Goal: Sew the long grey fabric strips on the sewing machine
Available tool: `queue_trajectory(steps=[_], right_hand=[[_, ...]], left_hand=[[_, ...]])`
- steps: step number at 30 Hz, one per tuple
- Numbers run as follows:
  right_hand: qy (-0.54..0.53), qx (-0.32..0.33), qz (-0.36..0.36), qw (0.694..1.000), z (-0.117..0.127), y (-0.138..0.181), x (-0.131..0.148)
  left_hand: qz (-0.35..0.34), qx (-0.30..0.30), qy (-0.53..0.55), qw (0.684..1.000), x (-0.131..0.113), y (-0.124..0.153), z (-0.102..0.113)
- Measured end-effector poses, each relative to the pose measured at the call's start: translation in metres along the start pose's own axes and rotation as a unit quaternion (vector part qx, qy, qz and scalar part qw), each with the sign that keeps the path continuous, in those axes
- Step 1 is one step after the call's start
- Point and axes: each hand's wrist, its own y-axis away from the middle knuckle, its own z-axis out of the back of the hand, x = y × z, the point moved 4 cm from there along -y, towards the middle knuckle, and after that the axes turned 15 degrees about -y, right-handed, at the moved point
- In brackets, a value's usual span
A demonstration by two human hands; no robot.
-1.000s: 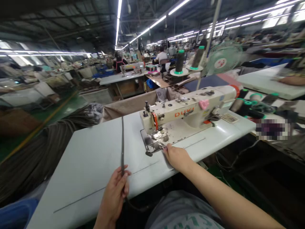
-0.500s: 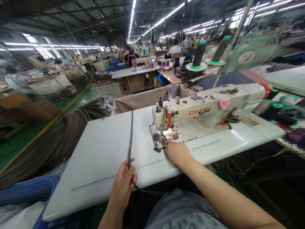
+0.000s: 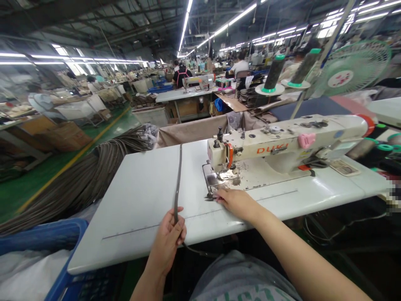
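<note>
The left hand [image 3: 171, 230] is closed around a dark strip [image 3: 178, 179], thumb pressed over it. The strip is narrow, flat and grey-brown, with a few small pale specks; it runs nearly straight from the far edge of the white surface [image 3: 147, 184] to the fingers, and its tail curves below the near edge toward the person's lap. The right hand [image 3: 236, 202] grips small thread snips [image 3: 209, 198], their points toward the left, just beside the needle plate.

Above that hand stands a cream sewing machine [image 3: 266, 146], with orange letters I read as "DUKI" and a pink clip [image 3: 306, 141] on its body. A ruler line [image 3: 140, 231] is marked along the surface; its figures are too faint for me. Green lettering on the person's grey shirt [image 3: 238, 278] is cut off. Farther left, a thick bundle of dark strips [image 3: 75, 179] lies behind a blue crate [image 3: 75, 240].
</note>
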Motion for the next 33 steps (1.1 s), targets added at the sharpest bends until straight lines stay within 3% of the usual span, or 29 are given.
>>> queue_trajectory(steps=[5,14,22,28,33], right_hand=[[-0.122,0.012,0.048,0.991,-0.005,0.027,0.005],[-0.287,-0.032,0.035,0.957,-0.026,0.038,0.018],[-0.130,-0.051,0.052,0.989,-0.034,0.039,0.039],[-0.059,-0.070,0.088,0.992,-0.036,0.035,0.049],[0.040,-0.134,0.154,0.978,-0.038,0.035,0.052]], left_hand=[[-0.009,0.003,-0.037,0.999,0.003,-0.003,-0.003],[-0.073,0.050,-0.119,0.989,-0.009,-0.001,-0.032],[-0.081,0.070,-0.104,0.989,-0.013,0.003,-0.044],[-0.102,0.089,-0.089,0.987,-0.019,0.007,-0.050],[-0.108,0.105,-0.083,0.985,-0.019,0.009,-0.052]])
